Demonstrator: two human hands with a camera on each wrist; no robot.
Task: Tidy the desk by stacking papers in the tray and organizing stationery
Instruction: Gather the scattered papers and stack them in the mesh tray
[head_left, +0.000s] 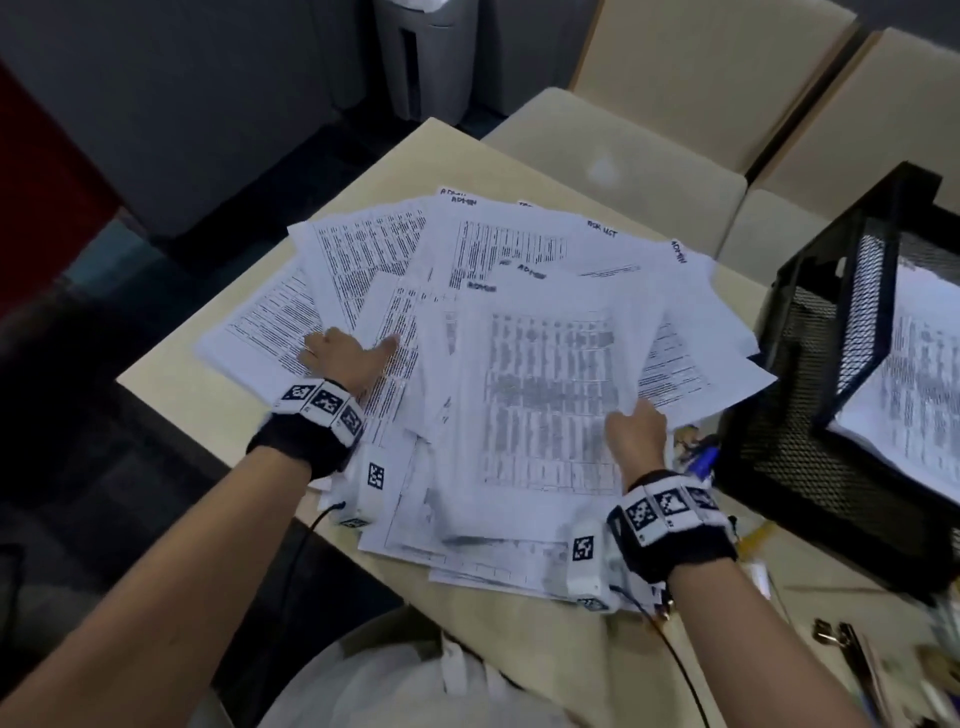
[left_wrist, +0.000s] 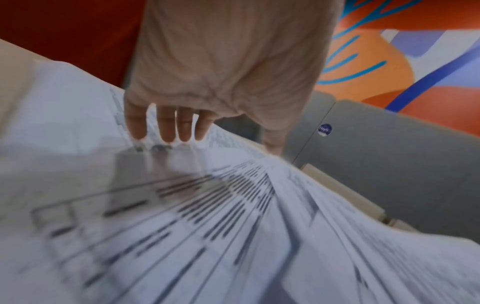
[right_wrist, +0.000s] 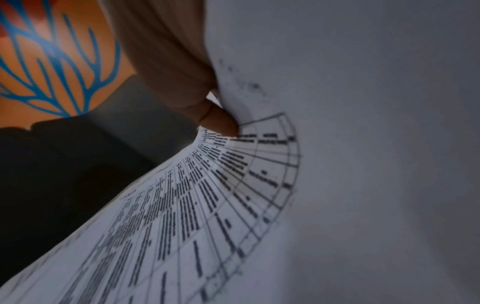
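A loose fan of printed papers (head_left: 519, 291) covers the middle of the beige desk (head_left: 171, 384). My left hand (head_left: 343, 356) lies on the left part of the pile, its straight fingers (left_wrist: 166, 127) pressing the sheets (left_wrist: 182, 216). My right hand (head_left: 636, 434) pinches the right edge of a lifted top sheet (head_left: 550, 395); in the right wrist view the thumb (right_wrist: 221, 121) clamps that sheet (right_wrist: 337, 144), which curls up. A black mesh tray (head_left: 810, 395) stands at the right with papers (head_left: 914, 374) inside it.
Pens and a blue item (head_left: 698, 452) lie between the pile and the tray. Metal clips (head_left: 836, 636) and other stationery sit at the desk's near right corner. Beige chairs (head_left: 623, 171) stand behind the desk, a grey bin (head_left: 426, 57) beyond them.
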